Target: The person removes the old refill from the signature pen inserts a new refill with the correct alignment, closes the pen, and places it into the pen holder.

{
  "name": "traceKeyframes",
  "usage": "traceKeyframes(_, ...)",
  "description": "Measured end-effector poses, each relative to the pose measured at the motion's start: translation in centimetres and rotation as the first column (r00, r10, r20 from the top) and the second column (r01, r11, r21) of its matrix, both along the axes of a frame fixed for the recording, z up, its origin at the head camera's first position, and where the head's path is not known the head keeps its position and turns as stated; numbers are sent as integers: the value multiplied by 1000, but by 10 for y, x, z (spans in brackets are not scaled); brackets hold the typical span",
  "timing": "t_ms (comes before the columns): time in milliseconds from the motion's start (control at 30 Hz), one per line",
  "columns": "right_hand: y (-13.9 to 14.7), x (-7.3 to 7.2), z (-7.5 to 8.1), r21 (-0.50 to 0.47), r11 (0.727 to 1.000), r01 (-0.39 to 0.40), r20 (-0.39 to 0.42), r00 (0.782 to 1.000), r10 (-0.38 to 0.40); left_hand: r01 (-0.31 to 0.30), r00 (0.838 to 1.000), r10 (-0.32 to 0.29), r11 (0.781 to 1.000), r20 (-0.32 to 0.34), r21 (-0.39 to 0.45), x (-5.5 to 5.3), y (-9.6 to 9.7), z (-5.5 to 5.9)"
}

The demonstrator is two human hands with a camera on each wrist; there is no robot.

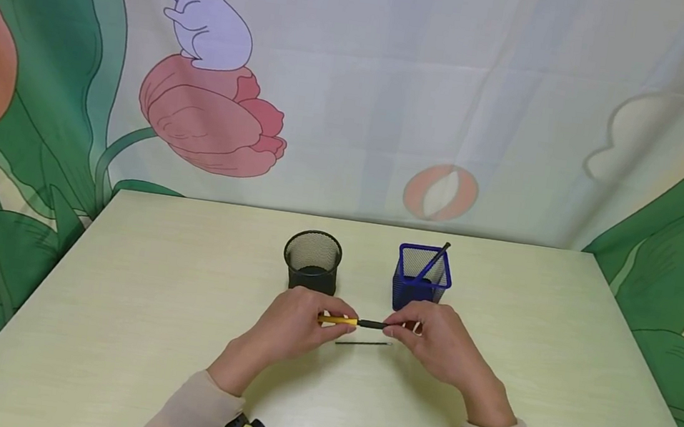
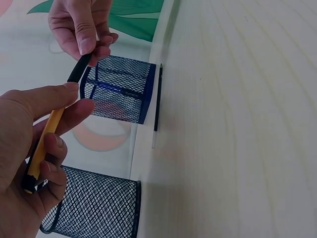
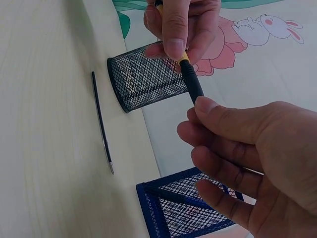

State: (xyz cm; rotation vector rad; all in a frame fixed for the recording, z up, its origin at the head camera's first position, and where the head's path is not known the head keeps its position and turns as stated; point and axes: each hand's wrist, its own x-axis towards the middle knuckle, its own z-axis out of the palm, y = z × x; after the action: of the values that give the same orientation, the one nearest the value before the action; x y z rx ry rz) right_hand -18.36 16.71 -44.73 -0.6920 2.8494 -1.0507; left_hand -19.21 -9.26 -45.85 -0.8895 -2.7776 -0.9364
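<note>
My left hand (image 1: pixel 296 323) grips the yellow barrel of a pen (image 2: pixel 49 130) between thumb and fingers. At the pen's other end, my right hand (image 1: pixel 439 338) pinches its black grip section (image 3: pixel 191 82) between thumb and index finger. Yellow and black parts lie in one line, meeting between the hands; whether they are fully joined I cannot tell. Below them on the table lies a thin dark pen refill (image 3: pixel 101 121) with a metal tip, touched by neither hand. The right hand's other fingers are loosely bent.
Behind the left hand stands a round black mesh pen holder (image 1: pixel 313 257). A square blue mesh holder (image 1: pixel 420 281) with a dark pen (image 1: pixel 436 258) leaning in it is behind the right hand. The pale table (image 1: pixel 112 284) ends at a printed curtain (image 1: pixel 357 100).
</note>
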Motion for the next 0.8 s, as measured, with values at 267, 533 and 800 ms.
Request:
traceKeyframes(267, 2, -1, -2, 11, 999, -31, 1, 1000, 31, 2, 1000, -2, 1000, 1, 7, 0, 1, 0)
traceKeyframes(533, 3, -1, -2, 16, 998, -56, -15, 998, 56, 5, 1000, -5, 1000, 16, 5, -1, 1, 1)
traceKeyframes(800, 5, -2, -4, 20, 996, -82, -33, 996, 82, 32, 999, -32, 999, 32, 29, 0, 0, 2)
